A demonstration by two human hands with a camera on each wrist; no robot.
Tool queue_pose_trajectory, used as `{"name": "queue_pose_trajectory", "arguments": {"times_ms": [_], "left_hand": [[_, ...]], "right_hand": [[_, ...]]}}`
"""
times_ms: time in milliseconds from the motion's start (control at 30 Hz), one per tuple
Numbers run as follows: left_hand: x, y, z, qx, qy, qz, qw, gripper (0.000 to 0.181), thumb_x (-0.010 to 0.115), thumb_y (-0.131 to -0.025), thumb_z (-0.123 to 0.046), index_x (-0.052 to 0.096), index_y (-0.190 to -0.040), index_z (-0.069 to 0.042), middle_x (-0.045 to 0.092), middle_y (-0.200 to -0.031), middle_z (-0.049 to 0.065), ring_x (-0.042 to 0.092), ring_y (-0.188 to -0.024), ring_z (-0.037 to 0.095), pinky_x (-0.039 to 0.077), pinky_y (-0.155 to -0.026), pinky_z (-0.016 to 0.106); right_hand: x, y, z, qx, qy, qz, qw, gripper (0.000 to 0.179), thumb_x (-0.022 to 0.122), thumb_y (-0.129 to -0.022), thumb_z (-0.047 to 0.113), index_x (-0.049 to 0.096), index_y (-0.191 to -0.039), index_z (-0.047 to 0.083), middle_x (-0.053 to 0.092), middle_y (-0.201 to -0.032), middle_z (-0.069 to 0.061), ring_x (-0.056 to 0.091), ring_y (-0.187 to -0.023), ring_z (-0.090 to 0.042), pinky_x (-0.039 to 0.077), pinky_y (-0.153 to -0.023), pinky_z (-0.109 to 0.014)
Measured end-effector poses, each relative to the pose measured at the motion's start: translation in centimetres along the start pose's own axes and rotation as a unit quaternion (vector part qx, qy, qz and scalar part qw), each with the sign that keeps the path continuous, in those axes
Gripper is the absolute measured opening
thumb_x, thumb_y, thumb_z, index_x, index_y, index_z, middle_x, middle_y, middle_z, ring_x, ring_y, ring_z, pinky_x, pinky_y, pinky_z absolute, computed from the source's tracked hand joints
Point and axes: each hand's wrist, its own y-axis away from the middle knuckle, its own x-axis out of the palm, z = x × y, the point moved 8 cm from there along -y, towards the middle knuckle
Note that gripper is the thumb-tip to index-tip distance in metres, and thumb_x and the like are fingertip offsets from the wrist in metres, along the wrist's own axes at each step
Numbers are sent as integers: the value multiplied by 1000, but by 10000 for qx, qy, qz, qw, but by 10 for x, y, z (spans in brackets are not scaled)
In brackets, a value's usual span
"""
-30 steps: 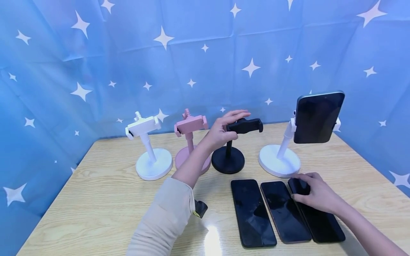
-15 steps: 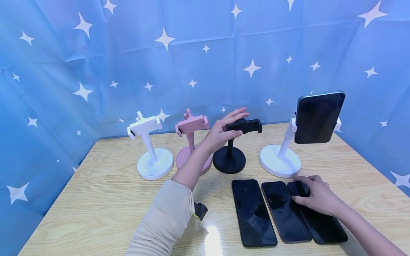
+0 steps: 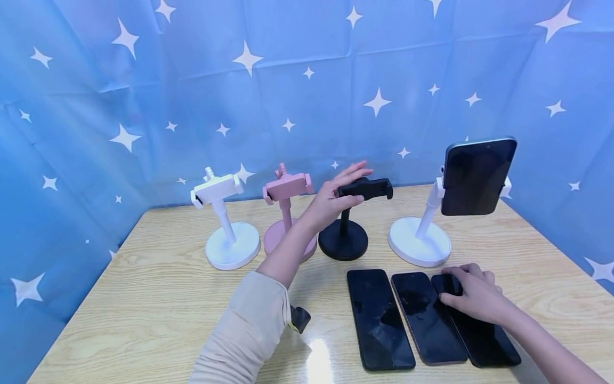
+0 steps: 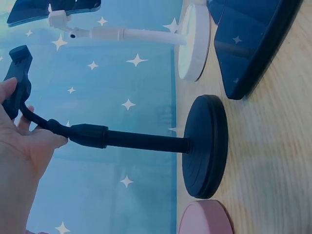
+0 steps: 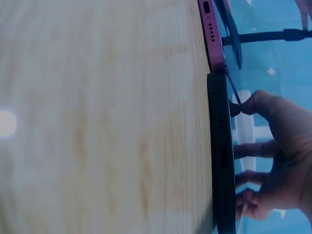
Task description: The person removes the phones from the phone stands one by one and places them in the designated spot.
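Observation:
My left hand (image 3: 331, 201) holds the left end of the clamp on the black phone stand (image 3: 342, 241). The left wrist view shows the thumb across the clamp's front, fingers behind it, and the stand's round base (image 4: 205, 146) on the table. My right hand (image 3: 479, 300) lies over the upper part of the rightmost black phone (image 3: 486, 341), gripping it with bent thumb and fingers at its edges. In the right wrist view, that phone (image 5: 223, 165) is seen from its lower end, flat on the table. Beside it lie a middle phone (image 3: 428, 317) and a left phone (image 3: 380, 320).
A white stand (image 3: 232, 246) and a pink stand (image 3: 286, 190) with unloaded clamps stand on the left. The white stand (image 3: 419, 241) at the right carries an upright phone (image 3: 477, 178). A starry blue curtain (image 3: 297, 96) hangs behind the wooden table (image 3: 144, 309).
The rightmost phone has shifted slightly toward the front right under my right hand. My left thumb has slid a little farther right along the black clamp.

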Motion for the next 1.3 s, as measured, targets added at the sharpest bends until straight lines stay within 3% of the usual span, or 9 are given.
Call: {"name": "queue_pose_trajectory", "arguments": {"times_ms": [200, 367, 533, 667, 733, 833, 1000, 1167, 1300], "left_hand": [[0, 2, 8, -38, 90, -353, 9993, 45, 50, -87, 1, 42, -131, 3, 28, -145, 8, 15, -135, 9, 20, -107, 35], [-6, 5, 30, 198, 252, -1280, 9913, 46, 57, -86, -1, 46, -130, 0, 38, -139, 9, 29, -130, 12, 29, -103, 27], [-9, 23, 44, -122, -366, -2644, 9637, 50, 70, -78, -17, 51, -124, -5, 48, -118, 6, 46, -110, 17, 43, -91, 29], [2, 35, 53, -678, -543, -3125, 9459, 35, 70, -76, -20, 53, -101, -2, 48, -93, 5, 50, -84, 19, 47, -73, 30], [15, 32, 55, -927, -696, -2847, 9516, 25, 68, -78, -18, 56, -92, -1, 50, -87, 4, 51, -75, 16, 46, -66, 26], [44, 18, 55, -1237, -961, -1868, 9698, 19, 63, -83, -16, 61, -98, -4, 55, -91, 2, 53, -74, 8, 45, -62, 18], [92, -20, 43, -1153, -1070, -393, 9868, 47, 52, -91, -16, 38, -135, -10, 48, -125, 5, 54, -104, 11, 45, -77, 15], [111, -53, 26, -869, -868, -73, 9924, 57, 43, -94, -14, 15, -144, -13, 34, -141, 5, 42, -122, 12, 40, -89, 16], [114, -64, 21, -748, -939, -167, 9926, 49, 41, -95, -10, 26, -142, -13, 47, -131, 3, 52, -102, 3, 41, -76, 10]], "right_hand": [[-1, 0, 1, -79, 100, 21, 9999, 58, 68, -75, 32, 51, -116, -5, 38, -112, -36, 32, -89, -49, 36, -58, -50], [-3, -1, 2, -457, 294, 90, 9985, 56, 69, -74, 32, 54, -115, -4, 46, -107, -32, 40, -93, -45, 35, -66, -48], [-7, -2, 1, -732, 314, 608, 9950, 59, 68, -77, 31, 51, -116, -9, 51, -107, -31, 48, -96, -44, 36, -74, -53], [-32, -4, 0, -873, 91, 792, 9930, 55, 63, -82, 23, 46, -117, -17, 51, -107, -36, 53, -93, -47, 43, -73, -54], [-54, -6, 1, -957, -28, 551, 9939, 50, 59, -84, 13, 42, -117, -20, 51, -106, -38, 55, -90, -47, 47, -70, -51], [-95, -8, 3, -1080, -153, -291, 9936, 46, 53, -83, 1, 36, -120, -22, 47, -107, -41, 55, -86, -48, 50, -66, -37], [-150, -5, 9, -1212, -1062, -1393, 9770, 62, 45, -86, -6, 15, -139, -8, 31, -127, -40, 47, -113, -5, 33, -65, -1], [-167, -6, 19, -1244, -1765, -1653, 9623, 57, 43, -93, 3, 17, -144, 7, 28, -142, -19, 34, -110, 18, 33, -73, 3], [-173, -8, 26, -1329, -1793, -2076, 9524, 43, 47, -92, 4, 38, -132, -5, 53, -113, 20, 47, -88, 21, 38, -69, 0]]}}
